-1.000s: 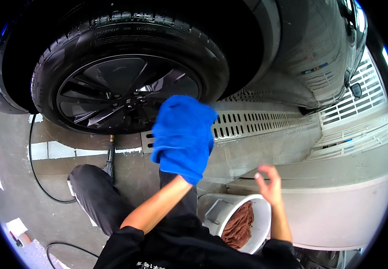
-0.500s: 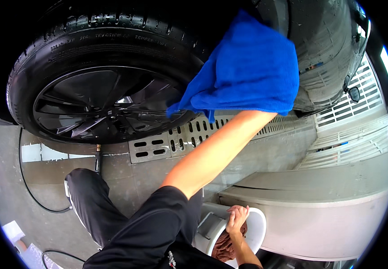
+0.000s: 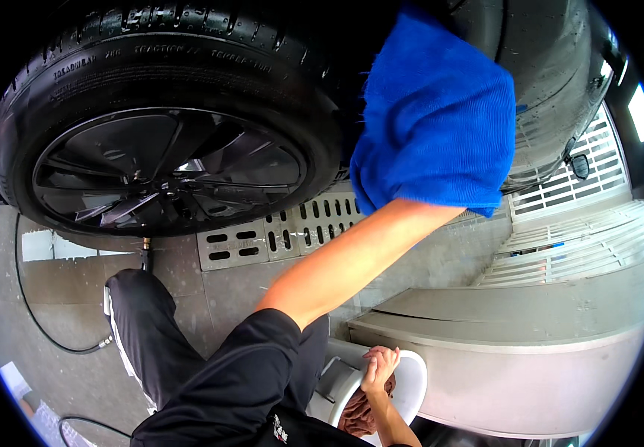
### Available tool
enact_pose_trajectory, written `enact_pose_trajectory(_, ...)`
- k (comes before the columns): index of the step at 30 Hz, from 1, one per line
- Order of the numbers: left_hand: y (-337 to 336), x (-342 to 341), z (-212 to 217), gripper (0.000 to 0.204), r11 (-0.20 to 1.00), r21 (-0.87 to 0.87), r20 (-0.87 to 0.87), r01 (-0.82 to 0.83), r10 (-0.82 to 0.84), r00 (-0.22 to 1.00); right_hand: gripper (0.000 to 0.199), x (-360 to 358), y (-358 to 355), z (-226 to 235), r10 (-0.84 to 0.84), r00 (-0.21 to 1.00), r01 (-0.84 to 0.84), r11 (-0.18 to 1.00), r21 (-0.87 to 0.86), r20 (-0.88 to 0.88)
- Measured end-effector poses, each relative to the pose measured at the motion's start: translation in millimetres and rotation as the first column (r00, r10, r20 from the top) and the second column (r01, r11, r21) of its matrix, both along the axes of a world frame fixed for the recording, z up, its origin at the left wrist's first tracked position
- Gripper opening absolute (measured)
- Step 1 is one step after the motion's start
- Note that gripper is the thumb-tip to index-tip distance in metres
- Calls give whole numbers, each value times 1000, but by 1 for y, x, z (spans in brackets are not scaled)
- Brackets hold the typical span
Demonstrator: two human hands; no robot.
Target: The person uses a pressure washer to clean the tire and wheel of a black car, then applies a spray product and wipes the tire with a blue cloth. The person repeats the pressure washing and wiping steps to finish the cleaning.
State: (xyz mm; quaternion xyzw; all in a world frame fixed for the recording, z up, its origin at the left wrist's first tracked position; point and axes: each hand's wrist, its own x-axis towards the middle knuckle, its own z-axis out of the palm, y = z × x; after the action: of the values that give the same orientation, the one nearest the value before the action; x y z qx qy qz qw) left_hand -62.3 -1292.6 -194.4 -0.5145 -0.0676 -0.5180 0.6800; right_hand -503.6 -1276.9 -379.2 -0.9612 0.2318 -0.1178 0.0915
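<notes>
A blue microfibre towel covers my left hand, which is hidden beneath it; only the forearm shows. The towel lies beside the dark car's body, to the right of the black wheel. Whether it touches the bodywork is unclear. Lower right, my right hand is closed over the rim of a white bucket. Inside the bucket sits a crumpled brown cloth, partly behind my right wrist.
Slotted drain grating runs across the grey floor below the wheel. A black hose curves along the left. A pale cabinet-like block stands right of the bucket, with white slatted panels farther back. My bent knee is below the wheel.
The towel has moved slightly right, and its loose end no longer hangs in front of the wheel. The whole view has shifted a little. My right hand stays on the bucket rim.
</notes>
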Motion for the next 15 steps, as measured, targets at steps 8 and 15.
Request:
enact_pose_trajectory(8, 12, -15, -24, 13, 961, -212, -100, 180, -204, 974, 45, 1, -3, -3, -13, 999, 12, 1000, 19, 29)
enact_pose_trajectory(15, 19, -10, -20, 11, 888, -359, -154, 287, -359, 921, 43, -1, -5, -2, -9, 1000, 9, 1000, -7, -1)
